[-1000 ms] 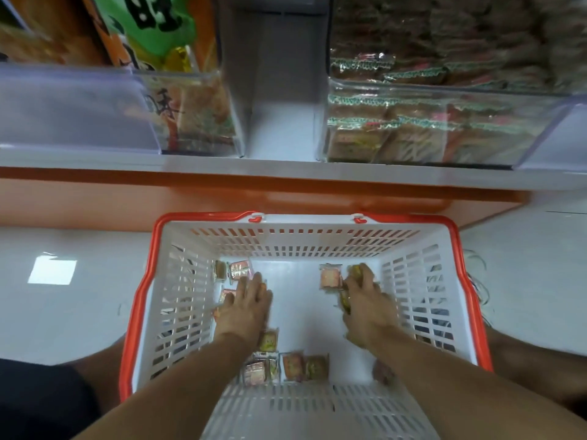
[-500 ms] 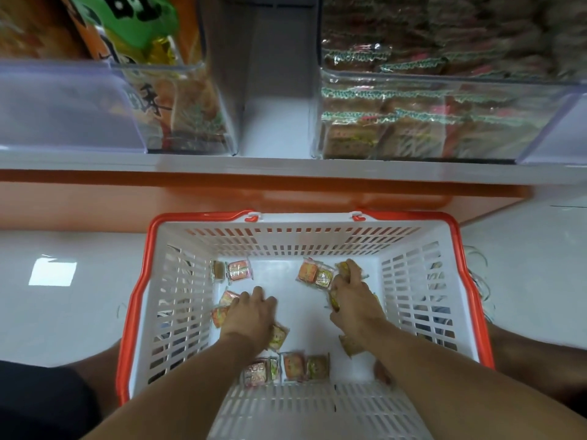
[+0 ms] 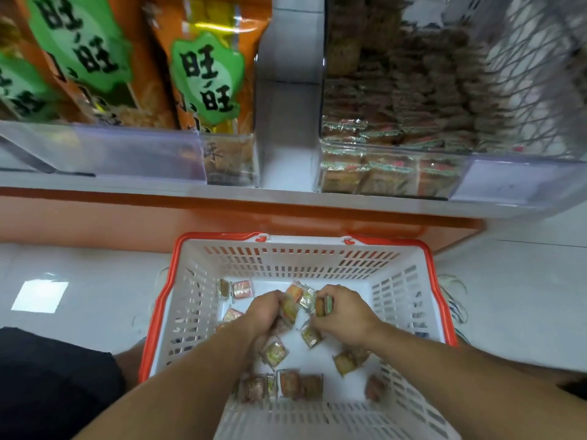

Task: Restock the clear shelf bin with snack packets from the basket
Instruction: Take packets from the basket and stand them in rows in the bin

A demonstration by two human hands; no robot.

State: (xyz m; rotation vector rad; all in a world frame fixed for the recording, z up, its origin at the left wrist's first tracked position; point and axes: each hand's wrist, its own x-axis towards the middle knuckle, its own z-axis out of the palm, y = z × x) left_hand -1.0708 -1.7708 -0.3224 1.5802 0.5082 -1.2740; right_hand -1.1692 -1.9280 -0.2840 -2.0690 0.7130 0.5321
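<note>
Both hands have closed in on one clump of snack packets at the middle of the basket.

A second ago we had our hands apart on the basket floor, the left flat over packets on its side and the right curled on a few on the other; now our left hand (image 3: 265, 311) and right hand (image 3: 344, 314) have swept together, fingers curled, and between them they clamp a bunch of snack packets (image 3: 298, 301). More loose packets (image 3: 274, 352) lie just below the grip, towards us, and two sit beyond our left knuckles near the far wall of the white basket (image 3: 178, 312). The clear shelf bin (image 3: 394, 173) stands well above and beyond the grip, to its right, already holding stacked packets. We judge the gathering done: next comes the lift to that bin.
</note>
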